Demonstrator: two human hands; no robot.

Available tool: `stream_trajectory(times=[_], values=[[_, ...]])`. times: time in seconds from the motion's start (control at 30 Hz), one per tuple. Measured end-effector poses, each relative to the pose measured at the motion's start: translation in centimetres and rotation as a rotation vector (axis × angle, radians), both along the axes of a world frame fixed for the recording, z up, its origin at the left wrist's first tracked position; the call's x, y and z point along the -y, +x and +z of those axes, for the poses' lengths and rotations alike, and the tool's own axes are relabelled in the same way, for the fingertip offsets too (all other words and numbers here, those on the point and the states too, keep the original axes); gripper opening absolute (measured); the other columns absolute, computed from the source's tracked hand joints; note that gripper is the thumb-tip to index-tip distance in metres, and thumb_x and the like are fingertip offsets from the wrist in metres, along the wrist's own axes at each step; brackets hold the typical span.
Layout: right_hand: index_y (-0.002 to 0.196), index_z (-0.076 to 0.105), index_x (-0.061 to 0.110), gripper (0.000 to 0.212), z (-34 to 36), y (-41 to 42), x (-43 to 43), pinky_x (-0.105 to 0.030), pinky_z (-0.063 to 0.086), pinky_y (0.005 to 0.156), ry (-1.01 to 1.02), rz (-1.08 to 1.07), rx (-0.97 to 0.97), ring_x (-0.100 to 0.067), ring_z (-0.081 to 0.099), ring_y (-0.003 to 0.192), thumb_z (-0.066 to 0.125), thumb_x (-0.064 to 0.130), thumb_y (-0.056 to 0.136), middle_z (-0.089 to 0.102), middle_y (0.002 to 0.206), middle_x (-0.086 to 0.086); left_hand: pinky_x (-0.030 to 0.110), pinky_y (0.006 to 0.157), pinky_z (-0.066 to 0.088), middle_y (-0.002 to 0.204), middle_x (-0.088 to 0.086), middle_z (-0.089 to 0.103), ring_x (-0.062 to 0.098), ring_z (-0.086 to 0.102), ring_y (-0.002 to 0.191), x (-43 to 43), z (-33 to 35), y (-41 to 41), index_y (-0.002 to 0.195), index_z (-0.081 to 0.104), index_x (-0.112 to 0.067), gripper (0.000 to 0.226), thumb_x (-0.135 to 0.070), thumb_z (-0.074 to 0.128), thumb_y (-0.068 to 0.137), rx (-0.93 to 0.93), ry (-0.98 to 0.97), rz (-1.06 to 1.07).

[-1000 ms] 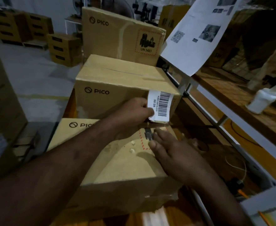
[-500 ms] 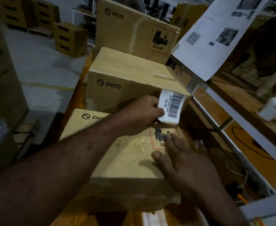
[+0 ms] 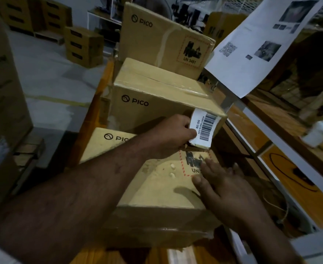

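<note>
Head camera: I am watching the left hand (image 3: 173,135) pinching the lower edge of a white barcode label (image 3: 205,127), thumb and fingers curled on it. The label's top is clinging to the front of the middle box (image 3: 157,86) near its right corner, probably for squaring up. The right hand (image 3: 229,193) is lying flat, fingers straight, on the near box (image 3: 153,189), apparently bracing it.

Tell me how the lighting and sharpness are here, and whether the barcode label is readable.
Head view: dim, bottom corners nearly black; the barcode label, pinched by the left hand, is brightest and sharp, its 50:39 legible; the right hand casts a shadow on the near box; wide-angle distortion bends the edges; the white bottle at right is blurred.
</note>
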State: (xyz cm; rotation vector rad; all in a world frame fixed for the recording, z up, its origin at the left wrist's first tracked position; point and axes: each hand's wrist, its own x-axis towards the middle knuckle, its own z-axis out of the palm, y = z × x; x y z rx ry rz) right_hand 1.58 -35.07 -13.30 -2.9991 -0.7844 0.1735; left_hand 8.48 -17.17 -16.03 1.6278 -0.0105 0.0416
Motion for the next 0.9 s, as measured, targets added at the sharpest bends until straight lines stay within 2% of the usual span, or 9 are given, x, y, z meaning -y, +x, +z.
stream_trajectory(times=[0.1,0.2,0.3,0.37,0.43,0.53,0.67,0.77,0.9], values=[[0.153,0.026,0.030,0.088,0.0,-0.2,-2.8,-0.032,0.001,0.115,0.040,0.017,0.001,-0.014,0.008,0.148,0.001,0.075,0.082,0.014,0.163,0.007,0.032,0.071,0.056,0.112,0.015,0.072,0.025,0.072,0.097,-0.1,-0.1,0.0,0.114,0.063,0.002,0.025,0.002,0.052,0.092,-0.006,-0.081,-0.003],[0.154,0.017,0.035,0.092,-0.1,-1.6,-2.0,-0.025,0.004,0.101,-0.003,0.108,-0.006,-0.005,-0.005,0.144,-0.001,0.082,0.078,0.004,0.163,0.014,0.032,0.073,0.057,0.114,0.015,0.072,0.025,0.072,0.099,0.3,-0.1,-0.1,0.114,0.063,-0.001,0.023,-0.001,0.052,0.093,-0.011,-0.074,-0.009],[0.149,0.022,0.048,0.105,0.2,-2.6,0.7,-0.028,0.010,0.112,-0.021,0.073,-0.055,0.007,-0.007,0.131,-0.015,0.089,0.059,0.008,0.157,0.030,0.029,0.073,0.058,0.115,0.013,0.072,0.023,0.072,0.101,0.7,-0.5,-0.2,0.115,0.063,-0.002,0.023,-0.001,0.052,0.095,-0.008,-0.065,-0.056],[0.144,0.031,0.049,0.100,0.4,-2.0,1.2,-0.033,0.009,0.117,0.030,0.002,-0.060,0.017,-0.003,0.124,-0.016,0.085,0.064,0.018,0.154,0.032,0.030,0.074,0.059,0.113,0.012,0.072,0.022,0.072,0.101,0.8,-0.5,-0.2,0.114,0.063,-0.001,0.023,-0.001,0.052,0.095,0.014,-0.044,-0.069],[0.146,0.033,0.042,0.085,0.1,-0.6,0.3,-0.039,0.007,0.119,0.052,-0.048,-0.019,0.006,0.008,0.138,-0.005,0.080,0.080,0.021,0.158,0.022,0.039,0.078,0.060,0.109,0.013,0.073,0.023,0.073,0.097,0.6,-0.5,0.0,0.110,0.065,-0.001,0.021,-0.001,0.054,0.092,0.041,-0.006,-0.052],[0.147,0.037,0.029,0.081,-0.6,0.4,-2.2,-0.040,0.009,0.117,0.077,-0.029,0.056,-0.016,0.015,0.147,0.009,0.073,0.085,0.025,0.160,0.004,0.049,0.082,0.060,0.101,0.009,0.076,0.024,0.074,0.090,0.3,-0.4,0.0,0.103,0.069,-0.006,0.021,-0.011,0.058,0.085,0.054,0.091,-0.011],[0.152,0.025,0.038,0.081,-0.6,-2.0,-1.7,-0.029,0.010,0.112,0.146,0.038,-0.083,0.003,-0.002,0.138,0.013,0.076,0.081,0.010,0.161,0.020,0.057,0.078,0.058,0.098,0.008,0.076,0.026,0.074,0.089,0.6,-0.6,-0.2,0.097,0.069,-0.008,0.022,-0.017,0.058,0.080,0.078,0.121,0.029],[0.144,0.032,0.048,0.075,0.7,-3.2,0.4,-0.032,0.010,0.118,0.157,-0.058,-0.163,0.016,0.002,0.120,0.010,0.074,0.077,0.016,0.153,0.031,0.053,0.080,0.059,0.101,0.001,0.076,0.021,0.074,0.091,0.7,-0.9,-0.1,0.099,0.069,-0.014,0.026,-0.025,0.058,0.078,0.091,0.179,0.031],[0.142,0.041,0.038,0.064,0.5,-0.8,-0.2,-0.041,0.012,0.119,0.136,-0.187,-0.054,0.001,0.016,0.136,0.013,0.066,0.091,0.033,0.155,0.012,0.048,0.080,0.060,0.101,-0.001,0.076,0.018,0.073,0.090,0.7,-0.4,-0.3,0.101,0.069,-0.016,0.024,-0.023,0.059,0.081,0.103,0.257,0.057]])
